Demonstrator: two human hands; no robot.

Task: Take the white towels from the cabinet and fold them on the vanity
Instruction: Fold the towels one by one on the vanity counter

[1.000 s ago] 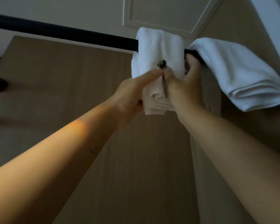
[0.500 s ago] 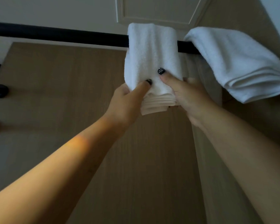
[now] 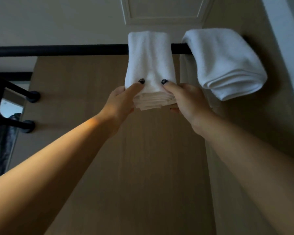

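Note:
A folded white towel [image 3: 149,60] hangs over a black rail [image 3: 58,50] above me. My left hand [image 3: 120,102] pinches its lower left corner, thumb on the front. My right hand [image 3: 185,100] pinches the lower right corner the same way. The layered bottom edge of the towel shows between the two hands. A second, thicker folded white towel [image 3: 227,65] hangs over the same rail to the right, untouched.
Behind the rail is a wooden panel [image 3: 92,99]. Black brackets [image 3: 31,96] stick out of it at the left, beside a mirror edge. A white panelled ceiling [image 3: 163,9] is overhead and a wall closes the right side.
Both hands slid down the hanging towel from near the rail to its bottom edge and moved apart to its two lower corners. The view tilted, so the rail sits lower in frame.

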